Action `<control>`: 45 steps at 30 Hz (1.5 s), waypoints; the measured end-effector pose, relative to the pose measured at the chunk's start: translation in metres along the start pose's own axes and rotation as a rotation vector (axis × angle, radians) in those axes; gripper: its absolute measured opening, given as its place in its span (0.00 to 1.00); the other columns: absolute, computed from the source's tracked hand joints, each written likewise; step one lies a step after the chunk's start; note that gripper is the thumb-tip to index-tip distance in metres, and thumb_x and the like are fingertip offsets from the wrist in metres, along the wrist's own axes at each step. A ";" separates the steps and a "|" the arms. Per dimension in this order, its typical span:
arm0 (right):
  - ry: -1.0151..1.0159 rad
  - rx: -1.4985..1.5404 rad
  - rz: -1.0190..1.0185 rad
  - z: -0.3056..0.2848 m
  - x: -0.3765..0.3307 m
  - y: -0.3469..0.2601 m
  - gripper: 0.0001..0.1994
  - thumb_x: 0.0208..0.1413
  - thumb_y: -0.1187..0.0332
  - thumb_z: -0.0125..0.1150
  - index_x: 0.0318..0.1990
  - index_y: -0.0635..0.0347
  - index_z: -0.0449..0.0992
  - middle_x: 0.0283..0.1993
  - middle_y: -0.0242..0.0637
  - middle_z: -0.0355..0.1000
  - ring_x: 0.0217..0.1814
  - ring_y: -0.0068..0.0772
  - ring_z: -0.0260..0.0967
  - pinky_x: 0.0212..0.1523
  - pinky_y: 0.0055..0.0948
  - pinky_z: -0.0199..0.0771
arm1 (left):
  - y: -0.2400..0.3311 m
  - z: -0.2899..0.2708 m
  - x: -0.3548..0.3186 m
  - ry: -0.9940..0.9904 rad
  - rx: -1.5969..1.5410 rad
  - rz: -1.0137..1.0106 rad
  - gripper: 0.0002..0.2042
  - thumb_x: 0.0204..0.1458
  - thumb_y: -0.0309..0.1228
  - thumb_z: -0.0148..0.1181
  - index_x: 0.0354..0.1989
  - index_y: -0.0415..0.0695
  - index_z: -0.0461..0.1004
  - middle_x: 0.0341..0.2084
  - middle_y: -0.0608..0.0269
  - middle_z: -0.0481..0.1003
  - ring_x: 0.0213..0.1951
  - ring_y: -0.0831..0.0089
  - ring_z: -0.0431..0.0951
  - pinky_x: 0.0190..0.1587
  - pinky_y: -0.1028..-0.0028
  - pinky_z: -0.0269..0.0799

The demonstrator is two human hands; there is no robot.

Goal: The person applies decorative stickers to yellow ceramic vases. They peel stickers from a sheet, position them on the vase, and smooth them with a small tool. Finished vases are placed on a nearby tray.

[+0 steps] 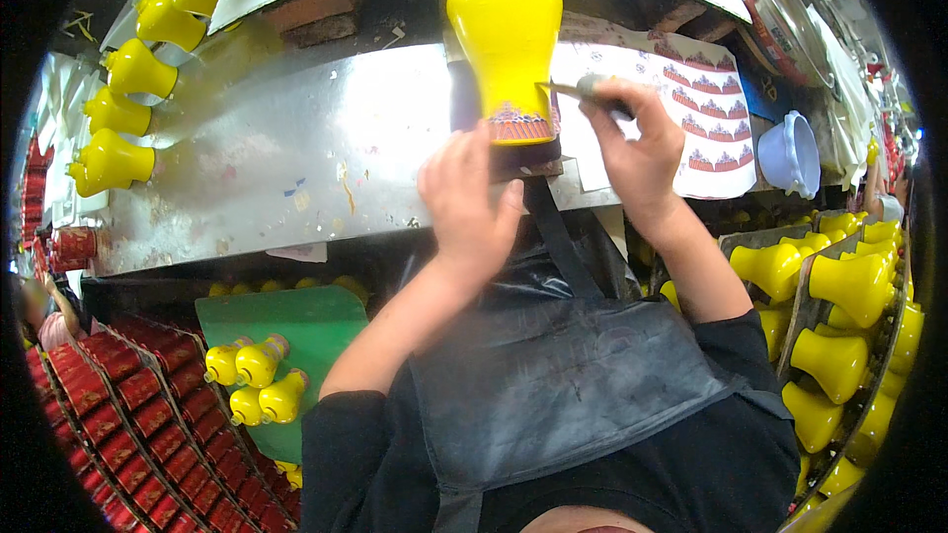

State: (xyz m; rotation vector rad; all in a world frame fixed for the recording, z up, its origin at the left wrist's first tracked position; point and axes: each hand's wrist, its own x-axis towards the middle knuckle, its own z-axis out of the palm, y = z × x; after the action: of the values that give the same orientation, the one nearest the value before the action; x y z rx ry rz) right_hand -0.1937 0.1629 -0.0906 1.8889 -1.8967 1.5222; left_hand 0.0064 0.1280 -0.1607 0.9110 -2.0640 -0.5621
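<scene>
Right now we see a big yellow vase [505, 35] standing in the middle of the shiny metal table [296, 148]. Its long way runs from its fat top, far from us, down to its narrow foot close to us, where a band of red and blue pattern [520, 125] goes around it.

Our left hand [466, 205] sits just under that foot. Its grip looks partly closed, with the fingers curled up by the dark stand [518, 160] under the vase. We cannot tell for sure if the fingers press on the vase or only on the stand, because the hand hides that spot.

Our right hand [637, 143] is to the right of the vase. Its grip is shut tight on a thin tool [583, 90]. The tool lies sideways, and its tip points left and touches the side of the vase, just above the pattern band. So the vase stands up and down, and the tool comes at it across, from the right. The right hand is the one nearer to the spot on the vase's side.

Behind the right hand lies a white sheet of little red pictures [706, 99]. More small yellow vases [128, 114] stand in a row on the left, and many more fill the racks [839, 316] on the right.
</scene>
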 end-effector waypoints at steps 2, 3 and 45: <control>-0.073 -0.055 -0.060 -0.001 -0.020 -0.012 0.14 0.48 0.83 0.74 0.41 0.60 0.79 0.38 0.40 0.81 0.39 0.33 0.81 0.41 0.29 0.80 | -0.001 0.000 0.001 0.012 -0.014 0.000 0.37 0.51 0.34 0.65 0.70 0.37 0.63 0.59 0.46 0.69 0.63 0.49 0.66 0.67 0.52 0.53; -0.093 -0.062 -0.176 -0.003 -0.027 -0.018 0.14 0.47 0.83 0.74 0.40 0.59 0.79 0.37 0.40 0.81 0.38 0.35 0.81 0.39 0.30 0.80 | -0.001 0.001 0.001 0.018 -0.022 -0.002 0.36 0.51 0.34 0.65 0.70 0.37 0.63 0.59 0.47 0.70 0.63 0.50 0.66 0.67 0.52 0.53; -0.328 0.019 0.040 -0.021 0.023 -0.007 0.15 0.56 0.77 0.71 0.51 0.61 0.82 0.45 0.42 0.83 0.46 0.31 0.82 0.46 0.27 0.82 | -0.017 -0.008 0.068 -0.056 -0.304 -0.042 0.38 0.46 0.39 0.78 0.65 0.36 0.70 0.64 0.42 0.66 0.65 0.47 0.68 0.66 0.56 0.66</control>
State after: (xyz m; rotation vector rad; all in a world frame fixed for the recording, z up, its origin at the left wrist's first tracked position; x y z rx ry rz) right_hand -0.2055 0.1622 -0.0611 2.2393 -2.0607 1.3089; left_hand -0.0092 0.0645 -0.1331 0.7673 -1.9422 -0.9052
